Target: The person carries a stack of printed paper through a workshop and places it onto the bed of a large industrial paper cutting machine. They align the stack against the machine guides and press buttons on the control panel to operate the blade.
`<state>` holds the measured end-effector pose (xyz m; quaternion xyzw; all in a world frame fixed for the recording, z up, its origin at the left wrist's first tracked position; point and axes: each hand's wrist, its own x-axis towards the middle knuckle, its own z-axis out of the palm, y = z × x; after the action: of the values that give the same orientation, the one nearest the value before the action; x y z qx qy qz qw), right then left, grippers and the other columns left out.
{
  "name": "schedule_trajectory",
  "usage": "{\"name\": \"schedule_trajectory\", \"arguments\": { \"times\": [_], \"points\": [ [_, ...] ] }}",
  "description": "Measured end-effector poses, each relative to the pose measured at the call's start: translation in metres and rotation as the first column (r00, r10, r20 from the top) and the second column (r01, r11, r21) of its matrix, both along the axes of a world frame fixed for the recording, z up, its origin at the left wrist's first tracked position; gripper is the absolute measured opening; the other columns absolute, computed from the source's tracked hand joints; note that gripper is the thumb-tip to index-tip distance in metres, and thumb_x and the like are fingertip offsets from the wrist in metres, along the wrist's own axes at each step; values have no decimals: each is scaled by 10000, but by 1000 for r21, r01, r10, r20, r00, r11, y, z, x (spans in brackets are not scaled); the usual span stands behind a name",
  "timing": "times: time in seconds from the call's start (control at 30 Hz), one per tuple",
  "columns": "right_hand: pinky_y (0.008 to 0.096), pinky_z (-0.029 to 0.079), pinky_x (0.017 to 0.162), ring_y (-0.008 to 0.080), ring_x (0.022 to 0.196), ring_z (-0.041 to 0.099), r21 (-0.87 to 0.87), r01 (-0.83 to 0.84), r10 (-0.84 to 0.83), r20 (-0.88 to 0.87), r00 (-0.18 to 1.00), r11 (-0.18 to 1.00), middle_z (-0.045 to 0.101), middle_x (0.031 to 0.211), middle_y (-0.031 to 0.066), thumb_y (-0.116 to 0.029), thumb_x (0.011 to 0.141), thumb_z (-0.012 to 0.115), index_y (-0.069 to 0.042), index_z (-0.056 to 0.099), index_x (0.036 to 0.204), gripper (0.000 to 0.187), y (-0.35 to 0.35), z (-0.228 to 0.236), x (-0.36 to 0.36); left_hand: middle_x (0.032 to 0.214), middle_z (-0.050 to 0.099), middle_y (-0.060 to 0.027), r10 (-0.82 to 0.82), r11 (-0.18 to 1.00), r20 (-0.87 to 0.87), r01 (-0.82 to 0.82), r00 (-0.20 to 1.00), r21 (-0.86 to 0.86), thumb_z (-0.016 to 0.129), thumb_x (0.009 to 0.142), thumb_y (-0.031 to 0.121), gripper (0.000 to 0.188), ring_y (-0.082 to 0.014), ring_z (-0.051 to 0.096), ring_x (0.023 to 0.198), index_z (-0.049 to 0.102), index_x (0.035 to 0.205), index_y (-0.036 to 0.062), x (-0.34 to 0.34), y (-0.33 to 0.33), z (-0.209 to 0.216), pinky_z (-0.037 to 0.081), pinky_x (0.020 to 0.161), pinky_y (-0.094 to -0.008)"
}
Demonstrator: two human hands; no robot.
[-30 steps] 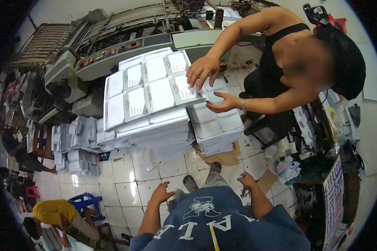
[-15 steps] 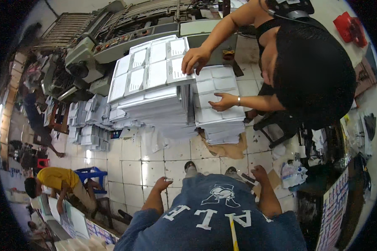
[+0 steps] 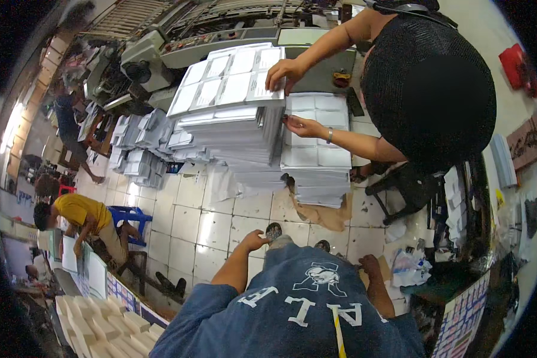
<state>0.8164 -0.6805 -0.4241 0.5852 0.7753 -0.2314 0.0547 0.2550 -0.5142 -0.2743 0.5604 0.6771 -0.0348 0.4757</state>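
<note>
My left hand (image 3: 255, 240) hangs beside my body above the tiled floor, near my left shoe (image 3: 274, 231). Its fingers are loosely bent, and I see nothing in them. At my other side, my right hand (image 3: 370, 264) is lowered by a piece of brown cardboard (image 3: 383, 269). Its fingers are partly hidden, and what they may hold does not show. Ahead stands a tall stack of printed sheets (image 3: 235, 85), with a lower paper stack (image 3: 316, 156) to its right. A co-worker's hand (image 3: 285, 74) rests on the tall stack's top; the other (image 3: 304, 126) touches its side.
Smaller paper bundles (image 3: 140, 164) lie on the floor (image 3: 221, 230) at the left. A black stool (image 3: 403, 191) stands by the co-worker at right. Pale blocks (image 3: 101, 328) fill the lower left. A person in yellow (image 3: 83, 215) bends near a blue stool (image 3: 131, 221). A machine (image 3: 221, 48) stands behind.
My left hand has moved up and right. The dark flat piece by my right hand no longer shows. The co-worker's lower hand has shifted left to the tall stack's side.
</note>
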Motion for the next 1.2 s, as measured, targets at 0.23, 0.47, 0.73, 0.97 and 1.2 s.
{"name": "schedule_trajectory", "arguments": {
  "times": [0.23,0.47,0.73,0.97,1.2],
  "points": [
    [410,509,860,318,981,650,-427,571,-636,-11,772,701,682,1014,168,-302,821,703,7,589,1177,485,65,141,-57,1026,666,-239,156,569,-90,-15,984,822,640,849,421,622,-430,634,927,509,1336,57,77,179,203,499,841,-503],
    [430,512,852,348,1004,641,-180,562,-588,-151,795,807,663,1053,215,-303,828,684,-15,613,1138,430,84,157,-23,1121,653,-281,79,788,-287,116,955,605,605,766,227,953,-397,646,1057,90,1554,79,95,292,259,499,913,-479],
    [458,520,789,373,924,627,-34,141,-138,79,987,989,649,966,188,-252,787,665,-103,677,984,247,-27,74,87,1074,672,-278,149,726,-155,-2,977,688,586,807,194,912,-396,676,984,72,1544,32,109,296,238,515,875,-475],
    [454,519,802,380,942,624,-270,677,-677,106,728,685,654,1008,181,-268,803,663,-68,678,991,275,-6,127,42,1081,670,-278,177,726,-156,-22,972,688,570,817,189,856,-390,673,996,133,1533,18,98,298,231,515,881,-485],
    [419,522,830,381,919,637,-97,287,-291,-39,956,953,661,1038,203,-346,809,673,88,618,1060,505,49,103,43,1055,663,-292,244,661,-51,-128,969,739,567,833,216,692,-442,654,975,322,1451,27,106,295,239,520,858,-501]
  ]
}}
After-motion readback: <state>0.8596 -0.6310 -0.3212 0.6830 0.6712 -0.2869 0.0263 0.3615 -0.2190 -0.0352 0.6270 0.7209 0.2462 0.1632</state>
